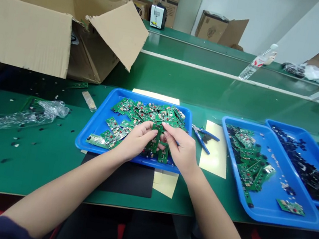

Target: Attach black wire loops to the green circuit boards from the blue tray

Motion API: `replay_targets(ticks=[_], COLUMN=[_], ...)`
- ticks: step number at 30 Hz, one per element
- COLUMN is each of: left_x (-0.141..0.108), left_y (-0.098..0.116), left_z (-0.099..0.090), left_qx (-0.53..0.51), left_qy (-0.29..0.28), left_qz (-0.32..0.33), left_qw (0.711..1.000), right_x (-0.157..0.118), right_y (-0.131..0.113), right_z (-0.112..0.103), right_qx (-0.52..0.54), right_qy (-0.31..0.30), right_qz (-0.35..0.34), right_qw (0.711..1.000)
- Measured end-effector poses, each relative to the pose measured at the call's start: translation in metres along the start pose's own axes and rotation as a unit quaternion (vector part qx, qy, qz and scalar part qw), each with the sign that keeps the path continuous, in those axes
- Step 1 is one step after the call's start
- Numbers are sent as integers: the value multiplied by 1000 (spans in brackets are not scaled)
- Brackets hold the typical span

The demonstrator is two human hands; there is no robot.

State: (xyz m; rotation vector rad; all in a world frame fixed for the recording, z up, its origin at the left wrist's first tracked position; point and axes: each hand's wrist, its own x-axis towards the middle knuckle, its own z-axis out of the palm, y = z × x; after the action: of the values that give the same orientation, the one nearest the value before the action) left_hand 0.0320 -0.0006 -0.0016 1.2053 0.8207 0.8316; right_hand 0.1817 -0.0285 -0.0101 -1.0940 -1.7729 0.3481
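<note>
My left hand (138, 138) is closed on a small green circuit board (154, 138), which stands roughly upright above the front part of a blue tray (83, 136). Close beside it on the right, my right hand (180, 145) has its thumb and index finger pressed together near the board's top corner; what they pinch is too small to make out. Many green boards (154, 113) with red and white parts lie heaped in the tray behind and left of my hands. Blue-handled pliers (204, 137) rest right of the tray.
Right of the pliers are a blue tray with boards (280, 209) and another with black pieces (317, 178). A large open cardboard box (24, 31) stands at the left, above plastic wrap (25, 117). A bottle (256, 64) stands on the back ledge.
</note>
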Motion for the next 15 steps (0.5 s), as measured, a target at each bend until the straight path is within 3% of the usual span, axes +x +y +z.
replay_targets(ticks=[6, 15], left_x=[3, 2], left_y=[2, -1], left_z=[-7, -8], left_qx=[47, 52], left_qy=[-4, -28], left_qz=[-22, -39], left_qw=[999, 997], right_x=[0, 1], right_y=[1, 0], right_z=[2, 5], right_qx=[29, 1], right_qy=[-27, -7], right_qz=[26, 58], right_qw=[999, 998])
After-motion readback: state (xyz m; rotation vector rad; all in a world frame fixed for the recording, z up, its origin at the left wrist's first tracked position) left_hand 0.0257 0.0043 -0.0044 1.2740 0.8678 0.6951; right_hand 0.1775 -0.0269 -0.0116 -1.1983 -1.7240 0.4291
